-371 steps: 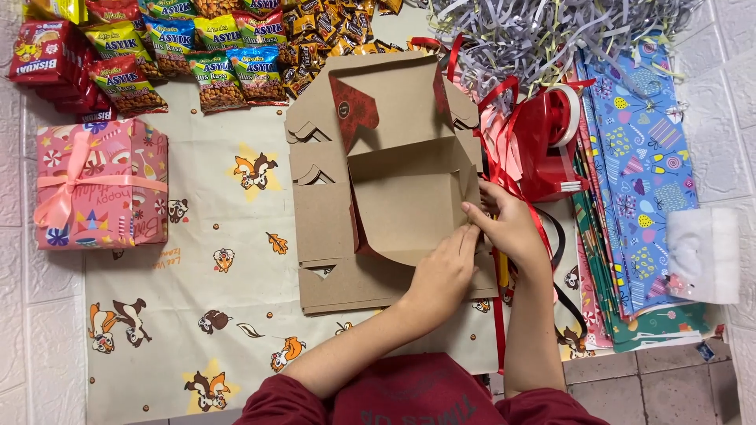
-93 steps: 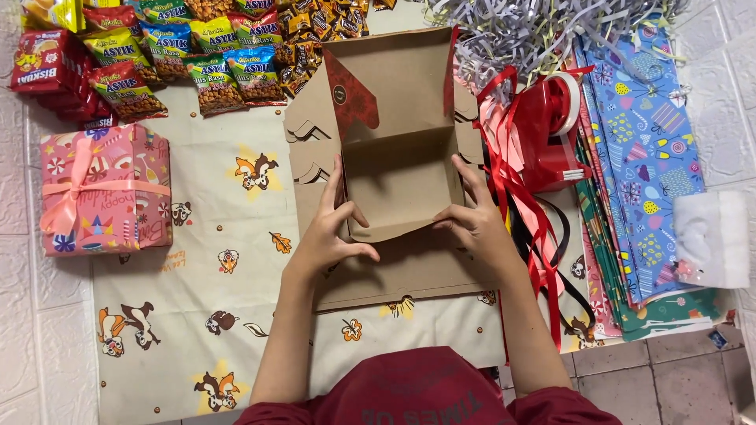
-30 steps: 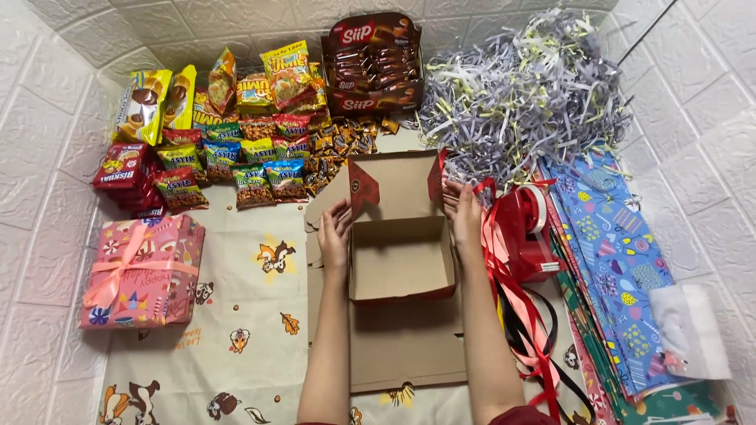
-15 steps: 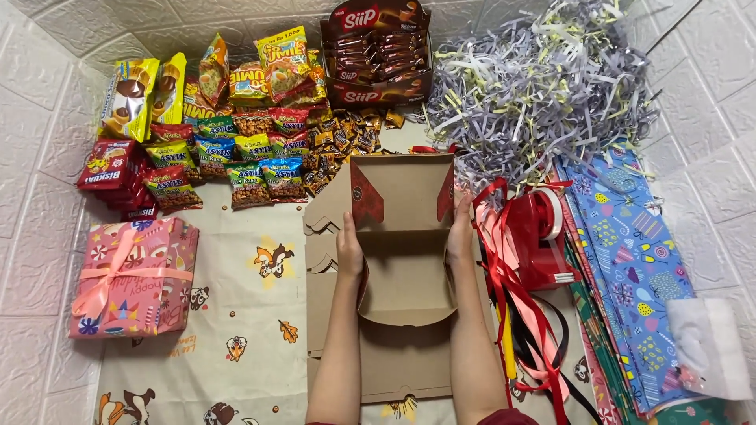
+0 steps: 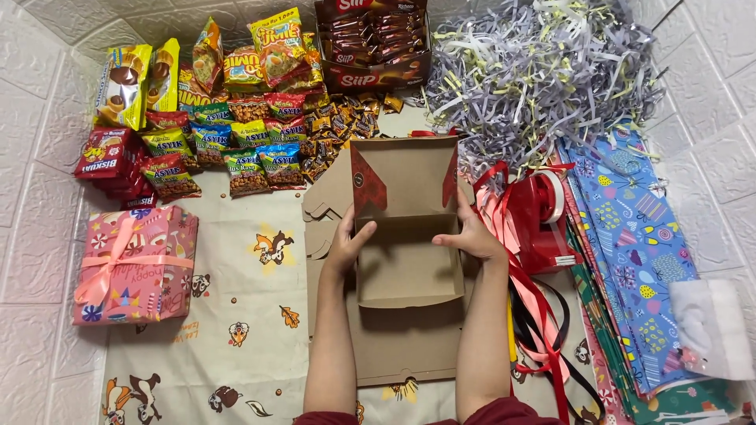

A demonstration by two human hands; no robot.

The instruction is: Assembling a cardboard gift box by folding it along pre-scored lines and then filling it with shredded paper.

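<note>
The cardboard box (image 5: 405, 264) is sitting mid-scene on the cloth (image 5: 236, 315), between the left hand (image 5: 346, 244) and right hand (image 5: 472, 236); snack packets (image 5: 228, 118) are lying far left, shredded paper (image 5: 543, 71) far right, the wrapped gift (image 5: 134, 264) left, the tape dispenser (image 5: 543, 220) right

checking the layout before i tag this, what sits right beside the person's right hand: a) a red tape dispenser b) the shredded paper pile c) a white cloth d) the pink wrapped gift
a: the right hand grips the brown cardboard box, and the red tape dispenser stands just to its right.
</note>
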